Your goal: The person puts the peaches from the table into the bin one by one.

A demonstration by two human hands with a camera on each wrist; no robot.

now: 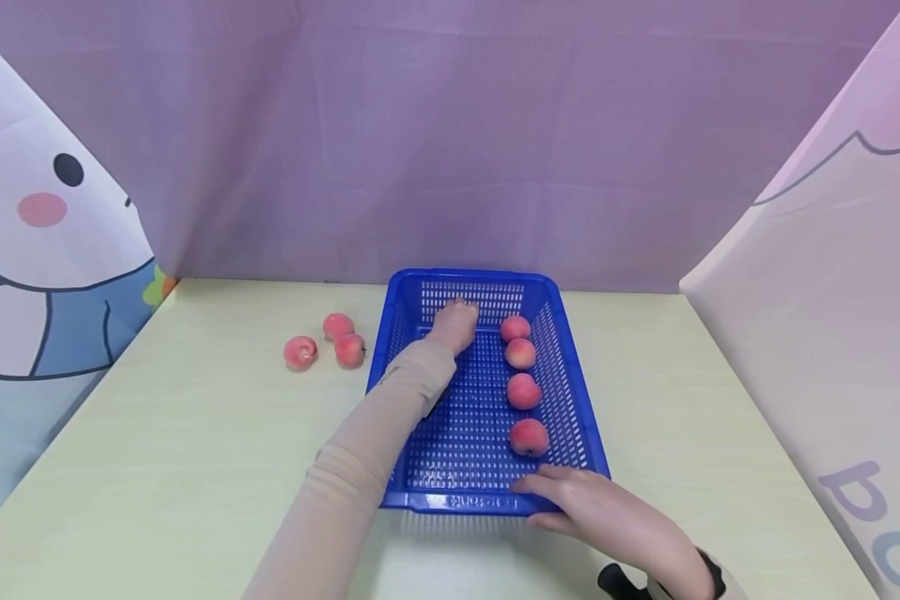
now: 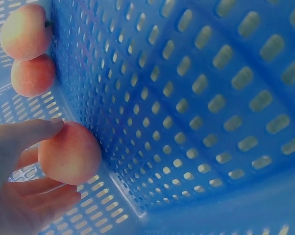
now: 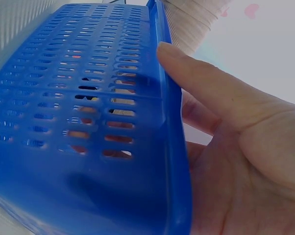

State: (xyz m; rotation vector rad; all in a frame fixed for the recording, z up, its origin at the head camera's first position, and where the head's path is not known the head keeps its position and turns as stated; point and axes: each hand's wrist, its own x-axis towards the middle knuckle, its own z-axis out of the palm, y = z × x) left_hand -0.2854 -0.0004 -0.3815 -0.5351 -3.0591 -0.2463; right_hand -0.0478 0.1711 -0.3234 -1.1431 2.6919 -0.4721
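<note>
Head cam: above and behind the hands, looks forward and down over the table (image 1: 195, 433), blue basket (image 1: 570, 392) centre frame, mid range, purple backdrop behind. Left wrist cam: inside the basket (image 2: 196, 98), very close, faces a far corner of the perforated wall. Right wrist cam: outside the near end, looks along the basket's (image 3: 88, 98) outer wall and rim, very close, low angle. All three share the basket. Head and left wrist also share the peaches along the right wall (image 1: 521, 353) (image 2: 32, 76).
</note>
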